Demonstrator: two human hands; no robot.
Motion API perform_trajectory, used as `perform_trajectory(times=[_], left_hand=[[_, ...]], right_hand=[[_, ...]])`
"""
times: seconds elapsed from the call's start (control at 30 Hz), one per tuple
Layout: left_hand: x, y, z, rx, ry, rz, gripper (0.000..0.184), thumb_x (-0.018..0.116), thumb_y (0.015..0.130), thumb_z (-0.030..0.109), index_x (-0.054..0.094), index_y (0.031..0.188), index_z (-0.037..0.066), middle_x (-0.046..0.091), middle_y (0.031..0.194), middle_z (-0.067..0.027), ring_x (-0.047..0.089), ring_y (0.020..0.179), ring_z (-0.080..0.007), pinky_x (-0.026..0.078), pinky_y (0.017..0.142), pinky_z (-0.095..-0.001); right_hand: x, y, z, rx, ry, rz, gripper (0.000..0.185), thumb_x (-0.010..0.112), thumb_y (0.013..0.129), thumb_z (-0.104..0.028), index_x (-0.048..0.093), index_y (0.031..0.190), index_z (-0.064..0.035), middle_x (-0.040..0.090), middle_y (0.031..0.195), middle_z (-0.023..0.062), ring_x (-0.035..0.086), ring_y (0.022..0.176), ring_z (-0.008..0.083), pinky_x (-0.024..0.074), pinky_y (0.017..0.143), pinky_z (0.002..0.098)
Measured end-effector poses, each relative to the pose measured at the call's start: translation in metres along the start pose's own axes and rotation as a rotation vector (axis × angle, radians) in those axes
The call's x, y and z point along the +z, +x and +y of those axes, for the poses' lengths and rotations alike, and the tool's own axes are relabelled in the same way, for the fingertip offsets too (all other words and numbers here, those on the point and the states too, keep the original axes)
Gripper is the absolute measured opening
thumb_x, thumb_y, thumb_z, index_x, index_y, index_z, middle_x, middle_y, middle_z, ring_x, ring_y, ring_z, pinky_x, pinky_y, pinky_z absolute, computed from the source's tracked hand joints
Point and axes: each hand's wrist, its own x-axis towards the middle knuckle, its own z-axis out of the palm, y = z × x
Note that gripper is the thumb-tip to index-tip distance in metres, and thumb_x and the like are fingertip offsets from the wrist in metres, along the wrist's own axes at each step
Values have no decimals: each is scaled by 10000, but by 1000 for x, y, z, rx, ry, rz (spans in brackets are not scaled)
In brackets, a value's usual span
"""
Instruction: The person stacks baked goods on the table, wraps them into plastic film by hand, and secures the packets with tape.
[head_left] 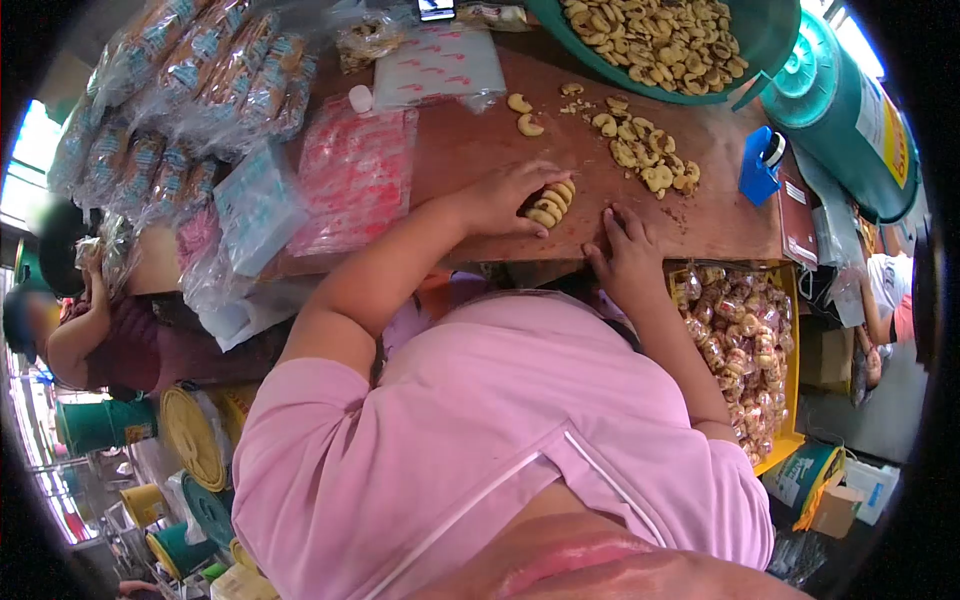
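On the brown table, my left hand (508, 203) is closed round a short row of curved tan cookies (551, 205), lined up face to face. To its right, my right hand (625, 243) rests at the table's front edge with its fingers apart and nothing in it. Loose cookies (645, 150) lie in a pile with crumbs beyond my right hand. Two separate ones (529, 125) sit farther back, above my left hand. A large green basin (757, 45) at the back holds many more of these cookies.
Stacks of packed goods (200, 80) stand at the left, beside red-printed plastic bags (355, 170) and white printed bags (440, 65). A blue tape dispenser (758, 170) is at the right. Below the edge, a yellow crate (785, 440) holds wrapped packs. Another person (85, 335) is at the far left.
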Motion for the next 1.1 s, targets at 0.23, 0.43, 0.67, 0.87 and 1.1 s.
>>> perform_trajectory(times=[0.23,0.43,0.67,0.87,1.1], left_hand=[[4,-3,-4,2,-158,-5,898,914,694,273,490,1473,135,519,1460,-141,489,1362,-339,394,1159,-446],[-13,0,9,-18,-57,-67,881,911,701,297,495,1458,122,538,1450,-155,487,1366,-359,384,1164,-464],[-12,-1,5,-35,-261,-99,812,881,733,217,488,1437,120,563,1397,-125,537,1298,-280,431,1119,-422],[-2,-5,-3,-127,-291,-83,755,900,703,281,534,1350,150,622,1268,-129,588,1203,-327,475,1030,-425],[-9,-3,-1,-49,-221,-57,763,900,698,262,531,1356,143,619,1275,-144,584,1219,-335,459,1056,-433]], right_hand=[[-2,19,-9,-1,121,-51,279,736,873,-160,682,1109,-21,639,1210,193,589,1118,388,489,956,468],[10,33,14,272,513,-165,219,723,897,-143,653,1083,-52,689,1062,191,667,976,347,530,858,440],[28,39,30,341,807,-184,230,638,989,-81,547,1200,-95,553,843,-36,496,663,45,408,563,221],[6,45,5,530,1138,-204,156,593,1031,-147,571,1184,-128,522,798,-61,450,601,39,364,533,195],[13,56,2,528,1482,-193,184,606,1030,-190,619,1194,-108,594,787,-28,539,683,82,441,601,247]])
